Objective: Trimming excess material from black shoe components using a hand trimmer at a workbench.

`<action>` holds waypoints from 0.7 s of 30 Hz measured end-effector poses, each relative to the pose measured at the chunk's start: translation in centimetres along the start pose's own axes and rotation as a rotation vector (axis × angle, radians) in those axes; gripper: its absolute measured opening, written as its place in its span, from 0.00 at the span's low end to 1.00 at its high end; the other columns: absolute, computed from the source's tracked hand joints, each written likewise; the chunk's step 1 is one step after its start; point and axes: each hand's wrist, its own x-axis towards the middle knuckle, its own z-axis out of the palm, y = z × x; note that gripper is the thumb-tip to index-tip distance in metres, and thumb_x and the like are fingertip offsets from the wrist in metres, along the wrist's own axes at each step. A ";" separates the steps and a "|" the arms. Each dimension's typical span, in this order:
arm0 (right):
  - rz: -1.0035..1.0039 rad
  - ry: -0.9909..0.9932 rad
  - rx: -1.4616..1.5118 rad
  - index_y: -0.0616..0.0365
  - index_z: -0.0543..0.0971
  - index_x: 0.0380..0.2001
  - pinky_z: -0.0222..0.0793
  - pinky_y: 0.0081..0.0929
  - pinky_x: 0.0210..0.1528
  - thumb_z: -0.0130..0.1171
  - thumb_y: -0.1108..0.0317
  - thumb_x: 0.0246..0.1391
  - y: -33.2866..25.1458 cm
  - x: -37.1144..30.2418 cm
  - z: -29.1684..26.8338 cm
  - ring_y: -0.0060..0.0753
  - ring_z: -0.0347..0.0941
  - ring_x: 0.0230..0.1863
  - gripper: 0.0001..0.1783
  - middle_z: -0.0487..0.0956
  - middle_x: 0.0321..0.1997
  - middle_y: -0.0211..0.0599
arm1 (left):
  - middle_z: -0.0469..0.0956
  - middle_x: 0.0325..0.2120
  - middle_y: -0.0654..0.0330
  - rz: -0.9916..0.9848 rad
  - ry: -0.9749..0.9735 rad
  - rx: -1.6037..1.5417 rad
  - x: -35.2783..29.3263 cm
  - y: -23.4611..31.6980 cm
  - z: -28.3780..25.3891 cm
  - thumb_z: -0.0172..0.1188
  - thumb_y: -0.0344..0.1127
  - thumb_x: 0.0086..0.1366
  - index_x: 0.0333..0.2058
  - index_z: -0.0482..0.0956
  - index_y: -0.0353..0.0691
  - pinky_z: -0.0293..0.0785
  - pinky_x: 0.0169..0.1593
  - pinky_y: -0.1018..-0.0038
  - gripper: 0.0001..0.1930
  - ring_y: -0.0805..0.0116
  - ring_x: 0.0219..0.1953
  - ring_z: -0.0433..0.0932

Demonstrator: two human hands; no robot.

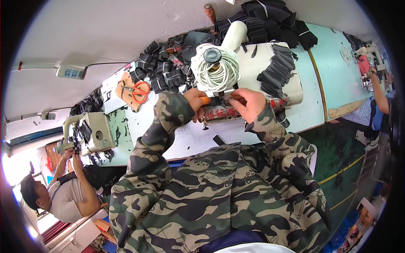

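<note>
Nearest us, our camouflage jacket (211,189) fills the lower view. Past it a short dark scrap (218,140) lies on the pale table (185,141). Further on, both our hands meet at the white machine (249,69): the left hand (195,100), an orange band (205,100) on one finger, curls beside a small dark piece (216,101), and the right hand (252,103) brings thumb and fingertips close together across from it. The piece sits between them; the view is too small for us to tell whether either hand grips it. A coil of pale cord (231,69) hangs above, and dark strips (277,69) lie stacked on the machine, to the right. Beyond our left forearm, orange-handled scissors (135,90) rest near tied dark bundles (174,78). Farther left, a co-worker (67,194) sits at another machine (96,130).
</note>
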 end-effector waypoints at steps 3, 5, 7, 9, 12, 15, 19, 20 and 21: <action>-0.185 0.017 -0.337 0.62 0.76 0.32 0.70 0.27 0.29 0.59 0.71 0.42 -0.8 1.2 -0.4 0.38 0.76 0.25 0.11 0.78 0.28 0.42 | 0.72 0.12 0.57 0.027 0.016 0.069 -0.4 1.6 1.3 0.43 0.37 0.64 0.36 0.71 0.32 0.65 0.11 0.79 0.14 0.71 0.08 0.69; -0.207 -0.030 -0.595 0.59 0.76 0.29 0.70 0.33 0.31 0.58 0.71 0.40 -1.1 1.4 -0.8 0.48 0.74 0.27 0.09 0.77 0.27 0.41 | 0.73 0.13 0.56 0.070 0.040 0.087 -0.1 2.1 1.9 0.41 0.38 0.65 0.38 0.71 0.32 0.66 0.11 0.79 0.15 0.70 0.08 0.69; -0.160 -0.054 -0.459 0.59 0.76 0.28 0.69 0.33 0.30 0.58 0.71 0.40 0.1 1.0 -0.7 0.47 0.73 0.25 0.08 0.77 0.25 0.41 | 0.73 0.14 0.55 0.064 0.017 0.153 -0.9 1.6 1.7 0.41 0.38 0.65 0.39 0.70 0.32 0.66 0.11 0.79 0.15 0.70 0.08 0.69; -0.063 -0.077 -0.061 0.59 0.76 0.26 0.65 0.27 0.22 0.58 0.73 0.41 0.5 0.2 -0.4 0.32 0.70 0.17 0.05 0.74 0.17 0.34 | 0.74 0.16 0.55 0.080 -0.060 0.179 -1.9 0.3 2.3 0.40 0.38 0.66 0.41 0.69 0.32 0.66 0.11 0.80 0.15 0.71 0.09 0.69; 0.057 -0.058 0.119 0.61 0.75 0.24 0.60 0.19 0.19 0.60 0.74 0.41 -0.7 -1.2 0.4 0.17 0.65 0.16 0.05 0.71 0.14 0.27 | 0.75 0.21 0.56 0.357 -0.046 -0.105 -2.7 -1.6 4.9 0.41 0.40 0.66 0.40 0.69 0.31 0.64 0.11 0.82 0.16 0.71 0.10 0.71; 0.247 -0.126 0.292 0.62 0.73 0.23 0.55 0.14 0.18 0.60 0.75 0.42 0.3 -2.0 2.0 0.13 0.61 0.14 0.05 0.70 0.13 0.25 | 0.75 0.22 0.56 0.426 0.069 -0.245 -2.4 -2.0 5.8 0.41 0.39 0.66 0.39 0.68 0.32 0.63 0.10 0.84 0.15 0.70 0.12 0.74; 0.502 -0.158 0.751 0.63 0.71 0.25 0.57 0.14 0.13 0.55 0.72 0.49 -0.2 -2.0 3.2 0.19 0.66 0.12 0.06 0.74 0.16 0.34 | 0.75 0.21 0.57 0.368 0.051 -0.276 -2.4 -2.2 5.3 0.42 0.39 0.66 0.38 0.69 0.33 0.61 0.10 0.86 0.14 0.70 0.14 0.77; 0.570 -0.099 0.924 0.63 0.71 0.25 0.58 0.14 0.12 0.54 0.70 0.50 -0.1 -2.1 3.3 0.21 0.67 0.12 0.07 0.75 0.17 0.35 | 0.74 0.20 0.57 0.328 0.008 -0.279 -2.4 -2.0 5.3 0.42 0.39 0.66 0.37 0.69 0.33 0.61 0.10 0.85 0.14 0.70 0.13 0.76; 0.579 -0.155 0.893 0.63 0.72 0.26 0.61 0.16 0.13 0.53 0.68 0.52 0.1 -2.0 3.2 0.23 0.69 0.13 0.08 0.76 0.19 0.36 | 0.74 0.19 0.57 0.289 -0.037 -0.281 -2.3 -1.7 5.3 0.43 0.39 0.66 0.37 0.70 0.33 0.61 0.10 0.84 0.14 0.70 0.12 0.75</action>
